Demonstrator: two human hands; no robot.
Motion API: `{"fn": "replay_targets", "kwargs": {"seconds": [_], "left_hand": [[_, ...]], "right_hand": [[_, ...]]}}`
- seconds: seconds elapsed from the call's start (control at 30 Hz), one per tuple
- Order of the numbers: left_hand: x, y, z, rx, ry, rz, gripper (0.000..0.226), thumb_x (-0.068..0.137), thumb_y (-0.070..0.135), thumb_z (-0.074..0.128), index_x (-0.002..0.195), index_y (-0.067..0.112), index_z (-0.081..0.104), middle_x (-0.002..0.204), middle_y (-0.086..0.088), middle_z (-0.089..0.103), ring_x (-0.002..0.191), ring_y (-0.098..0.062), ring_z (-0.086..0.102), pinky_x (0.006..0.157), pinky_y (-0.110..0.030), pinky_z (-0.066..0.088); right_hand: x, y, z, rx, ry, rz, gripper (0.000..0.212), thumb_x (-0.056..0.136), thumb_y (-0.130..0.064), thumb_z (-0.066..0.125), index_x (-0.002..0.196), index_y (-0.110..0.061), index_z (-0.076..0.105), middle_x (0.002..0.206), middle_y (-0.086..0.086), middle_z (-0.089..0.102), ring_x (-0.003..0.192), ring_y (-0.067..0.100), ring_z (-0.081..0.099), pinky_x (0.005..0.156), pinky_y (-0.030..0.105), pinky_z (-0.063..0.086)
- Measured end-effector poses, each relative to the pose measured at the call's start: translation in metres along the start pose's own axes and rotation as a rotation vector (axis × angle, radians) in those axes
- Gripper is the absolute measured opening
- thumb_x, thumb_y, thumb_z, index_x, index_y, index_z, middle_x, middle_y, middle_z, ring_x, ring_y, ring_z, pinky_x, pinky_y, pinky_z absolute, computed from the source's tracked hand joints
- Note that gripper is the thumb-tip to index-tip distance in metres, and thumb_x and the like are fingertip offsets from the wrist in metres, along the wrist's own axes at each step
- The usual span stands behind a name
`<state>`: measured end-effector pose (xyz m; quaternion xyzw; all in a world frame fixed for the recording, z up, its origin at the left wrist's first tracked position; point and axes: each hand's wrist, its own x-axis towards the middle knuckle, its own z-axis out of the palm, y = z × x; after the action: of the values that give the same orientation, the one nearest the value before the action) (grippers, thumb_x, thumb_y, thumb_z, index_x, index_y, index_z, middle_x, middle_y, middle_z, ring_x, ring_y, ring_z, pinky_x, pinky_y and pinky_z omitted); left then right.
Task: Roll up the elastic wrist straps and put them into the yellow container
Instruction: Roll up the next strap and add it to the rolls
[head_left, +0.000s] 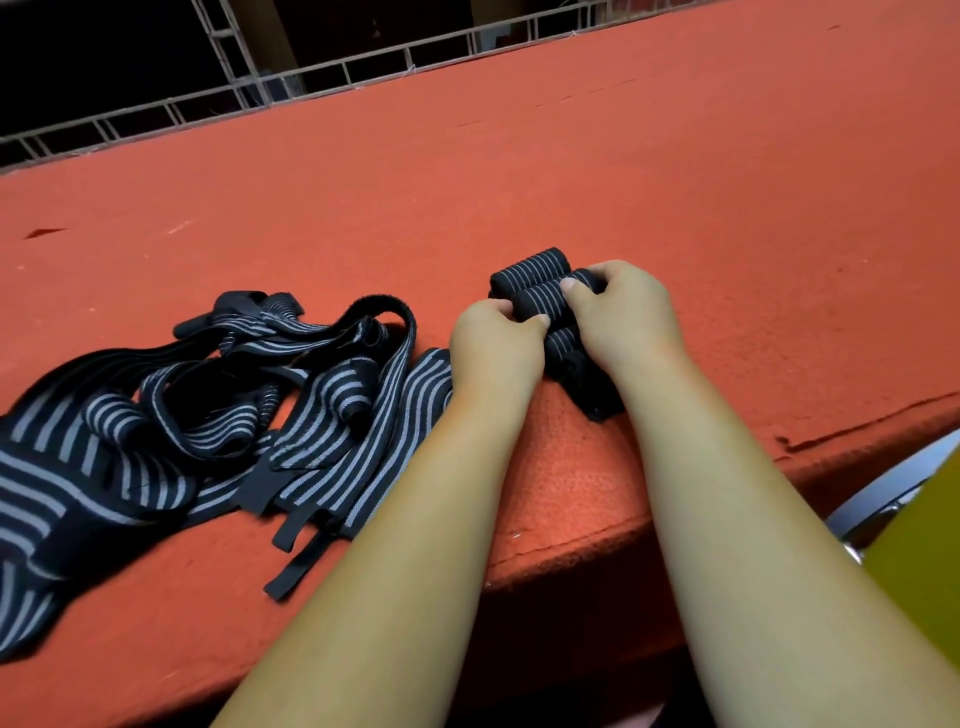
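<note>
Gripping the half-rolled strap (543, 304) with both hands, I had my left hand (493, 345) curled round its left end and my right hand (626, 317) curled round its right end, thumb laid over the top of the roll; the fingers of both were bent tight on the black, grey-striped cloth. The unrolled tail (589, 387) of that strap ran back toward me between my wrists and lay flat on the red felt tabletop (623, 156), ending near the table's front edge; just behind the roll I held, touching it, lay a second roll (530, 265) of the same striped stuff. To my left sprawled the pile of loose straps (208, 415), tangled and overlapping, a few ends curled over on themselves; narrow black tabs (296, 525) trailed from it toward the front edge. The yellow container (924, 551) sat low at my right, below the table's edge and well apart from the straps; only one side of it showed, so I could not tell what lay inside. A pale curved rim (883, 491) showed beside it; beyond the far edge of the table ran a metal lattice frame (332, 70) against the dark.
</note>
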<state>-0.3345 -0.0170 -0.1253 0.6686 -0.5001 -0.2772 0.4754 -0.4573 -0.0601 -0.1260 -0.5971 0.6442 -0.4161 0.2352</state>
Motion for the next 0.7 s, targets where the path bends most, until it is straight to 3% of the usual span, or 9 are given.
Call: {"fn": "replay_targets", "kwargs": {"seconds": [0.1, 0.2, 0.3, 0.33, 0.4, 0.53, 0.7], "left_hand": [[-0.002, 0.009, -0.006, 0.025, -0.007, -0.022, 0.01, 0.09, 0.013, 0.072, 0.089, 0.006, 0.079, 0.073, -0.002, 0.077, 0.066, -0.032, 0.07, 0.064, -0.042, 0.056], [-0.01, 0.017, -0.016, 0.037, -0.03, -0.052, 0.016, 0.087, 0.012, 0.066, 0.093, -0.001, 0.074, 0.063, -0.003, 0.061, 0.054, -0.024, 0.047, 0.056, -0.035, 0.036], [-0.023, 0.02, -0.029, -0.036, -0.067, -0.042, 0.01, 0.085, 0.014, 0.063, 0.081, 0.015, 0.072, 0.07, 0.001, 0.068, 0.063, -0.02, 0.059, 0.068, -0.04, 0.052], [-0.026, 0.019, -0.035, -0.074, -0.07, -0.042, 0.012, 0.083, 0.017, 0.064, 0.087, 0.021, 0.074, 0.08, 0.004, 0.075, 0.071, -0.019, 0.069, 0.082, -0.045, 0.064], [-0.031, 0.019, -0.048, -0.133, -0.071, -0.056, 0.028, 0.084, 0.019, 0.066, 0.109, 0.022, 0.078, 0.092, 0.004, 0.081, 0.088, -0.017, 0.08, 0.096, -0.046, 0.065], [-0.038, 0.02, -0.081, -0.134, -0.081, 0.024, 0.02, 0.098, 0.011, 0.064, 0.104, 0.023, 0.079, 0.095, 0.0, 0.083, 0.092, -0.014, 0.081, 0.096, -0.044, 0.065], [-0.039, 0.002, -0.133, -0.035, 0.018, 0.091, 0.021, 0.089, 0.019, 0.063, 0.091, 0.029, 0.082, 0.094, 0.011, 0.082, 0.092, -0.019, 0.078, 0.096, -0.05, 0.063]], "right_hand": [[-0.002, -0.004, 0.0, 0.061, 0.049, 0.008, 0.04, 0.102, -0.037, 0.068, 0.137, -0.019, 0.069, 0.133, 0.003, 0.073, 0.126, 0.026, 0.066, 0.107, 0.041, 0.053], [-0.008, -0.012, 0.0, 0.113, 0.135, -0.012, 0.038, 0.098, -0.032, 0.068, 0.134, -0.021, 0.07, 0.131, 0.001, 0.074, 0.124, 0.028, 0.066, 0.107, 0.044, 0.053], [-0.015, -0.022, 0.0, 0.137, 0.196, -0.034, 0.032, 0.095, -0.023, 0.063, 0.126, -0.022, 0.073, 0.125, -0.002, 0.075, 0.123, 0.028, 0.064, 0.106, 0.042, 0.052], [-0.018, -0.027, 0.0, 0.145, 0.21, -0.054, 0.03, 0.095, -0.02, 0.062, 0.123, -0.021, 0.074, 0.124, -0.003, 0.076, 0.123, 0.027, 0.064, 0.106, 0.041, 0.051], [-0.024, -0.037, 0.003, 0.163, 0.225, -0.105, 0.026, 0.095, -0.018, 0.061, 0.116, -0.021, 0.075, 0.118, -0.004, 0.076, 0.12, 0.025, 0.065, 0.103, 0.038, 0.051], [-0.037, -0.061, 0.009, 0.24, 0.174, -0.137, 0.019, 0.096, -0.018, 0.06, 0.102, -0.026, 0.077, 0.098, -0.013, 0.074, 0.101, 0.012, 0.066, 0.086, 0.025, 0.047], [-0.054, -0.089, 0.03, 0.351, 0.061, -0.174, 0.017, 0.093, -0.021, 0.062, 0.096, -0.027, 0.078, 0.094, -0.012, 0.078, 0.09, 0.009, 0.07, 0.084, 0.03, 0.055]]}}
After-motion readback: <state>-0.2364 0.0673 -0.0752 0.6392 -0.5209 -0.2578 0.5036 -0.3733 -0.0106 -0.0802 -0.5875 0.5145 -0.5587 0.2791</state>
